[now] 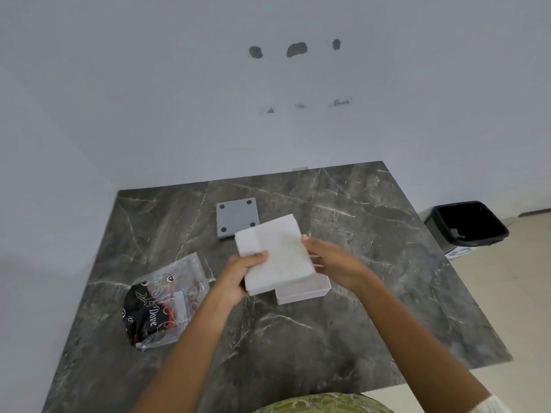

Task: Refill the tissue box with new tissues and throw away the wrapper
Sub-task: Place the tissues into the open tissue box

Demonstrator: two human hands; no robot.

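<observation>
White, soft tissue stack [275, 253] is being pinched by the left hand [241, 275] and right hand [331, 262] at opposite edges; likely light and floppy, needing support underneath.

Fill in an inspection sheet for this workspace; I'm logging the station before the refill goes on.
Surface: dark marble table, against a white wall.
Job's things: tissue stack held above the open white tissue box; grey lid lying behind; empty wrapper on the table's left side.
Clutter: nothing seen.
Hands: left hand and right hand both grip the stack.
Cables: nothing seen.
Surroundings: black bin on the floor to the right.
</observation>
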